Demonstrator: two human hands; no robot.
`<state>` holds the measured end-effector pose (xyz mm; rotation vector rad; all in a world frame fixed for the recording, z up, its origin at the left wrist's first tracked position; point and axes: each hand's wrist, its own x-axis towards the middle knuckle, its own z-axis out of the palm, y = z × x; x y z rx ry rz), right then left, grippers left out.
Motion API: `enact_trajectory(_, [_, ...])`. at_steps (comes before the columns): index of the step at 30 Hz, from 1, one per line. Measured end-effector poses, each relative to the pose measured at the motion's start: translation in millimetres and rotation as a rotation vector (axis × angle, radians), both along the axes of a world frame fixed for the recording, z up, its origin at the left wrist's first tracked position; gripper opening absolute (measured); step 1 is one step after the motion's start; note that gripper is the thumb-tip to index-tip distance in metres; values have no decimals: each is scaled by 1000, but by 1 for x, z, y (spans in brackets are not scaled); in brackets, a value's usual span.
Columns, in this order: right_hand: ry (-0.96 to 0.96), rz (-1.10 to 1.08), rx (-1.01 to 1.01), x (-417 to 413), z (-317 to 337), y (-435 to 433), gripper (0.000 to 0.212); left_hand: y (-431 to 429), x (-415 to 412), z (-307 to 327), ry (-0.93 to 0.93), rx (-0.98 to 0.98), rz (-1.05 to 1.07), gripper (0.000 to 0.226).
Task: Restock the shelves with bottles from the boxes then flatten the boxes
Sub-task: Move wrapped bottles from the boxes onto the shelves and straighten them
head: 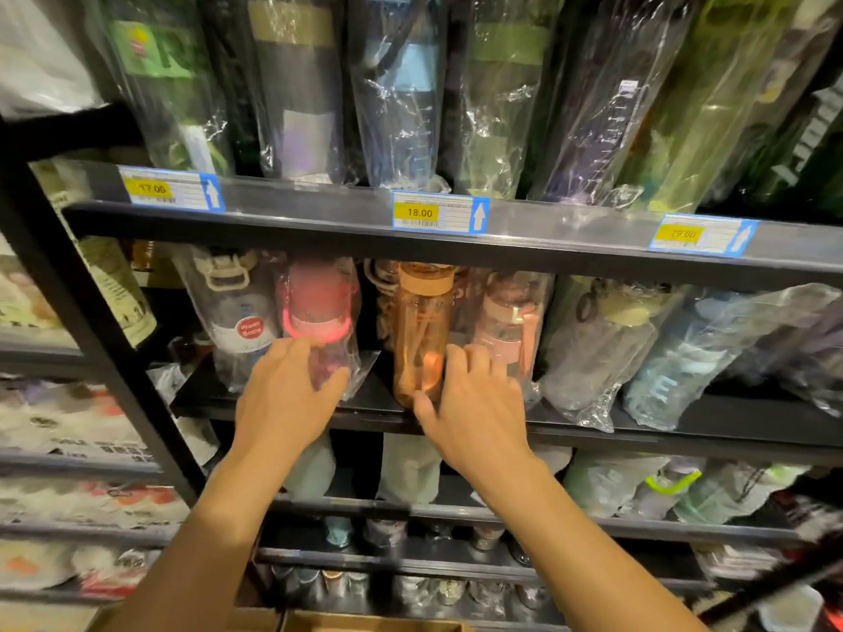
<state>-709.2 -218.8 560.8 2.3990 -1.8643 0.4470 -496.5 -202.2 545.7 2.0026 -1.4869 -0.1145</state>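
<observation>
- Bottles being set into the middle shelf (292, 405) of a black store rack: pink-capped bottle (325, 321) in a clear sleeve at left, bare orange bottle (422, 333) just beside it at right, both standing near the shelf's front edge.
- Left hand (285, 403) cupping the lower part of the pink-capped bottle, fingers (292, 346) spread and lying on its wrapper, not visibly clamped around it.
- Right hand (474, 417) pressing against the orange bottle's base, thumb at its front and fingers curled past its right side toward the peach bottle (511, 326).
- Likely step: squaring the two bottles into the row, so pushing low and level, keeping each upright.
- Watching the slippery wrappers and the leaning bagged bottles (661, 358) further right, which look prone to toppling.
- Minding the upper shelf rail with its price tag (440, 213) just above the caps.
- Cardboard box (365, 624) partly showing at the bottom edge, not yet flattened.
</observation>
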Motion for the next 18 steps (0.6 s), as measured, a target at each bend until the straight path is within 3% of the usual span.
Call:
enact_trajectory(6, [-95, 197, 83, 73, -5, -9, 84, 8, 68, 8, -55, 38, 198, 52])
enact_trajectory(10, [-269, 160, 144, 118, -1, -28, 104, -8, 105, 10, -12, 77, 281, 77])
enact_trajectory(15, [-455, -4, 215, 153, -1, -60, 101, -42, 135, -2, 357, 66, 220, 133])
enact_trajectory(18, [-510, -81, 251, 164, -4, -74, 106, -63, 144, -14, 535, 14, 158, 141])
